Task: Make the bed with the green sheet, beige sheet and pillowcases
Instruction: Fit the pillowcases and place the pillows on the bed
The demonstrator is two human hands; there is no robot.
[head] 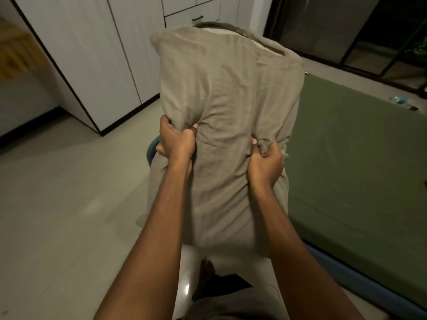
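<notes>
Both forearms extended forward from bottom of frame. Left hand (176, 140) clamped on a bunch of pillowcase (228, 107) fabric at pillow's left edge, thumb on the front face. Right hand (265, 160) clamped on a bunch at pillow's right edge, slightly lower than left. Hands apart, pillow's width between them. Pillow held upright off the floor (69, 192), bulk rising above both hands, lower end hanging below the wrists. Open end of pillowcase at top, pale inner pillow (265, 48) showing at the mouth. Right of pillow: bed with green sheet (358, 153) spread flat. Left of and behind pillow: white cabinets (92, 54).
</notes>
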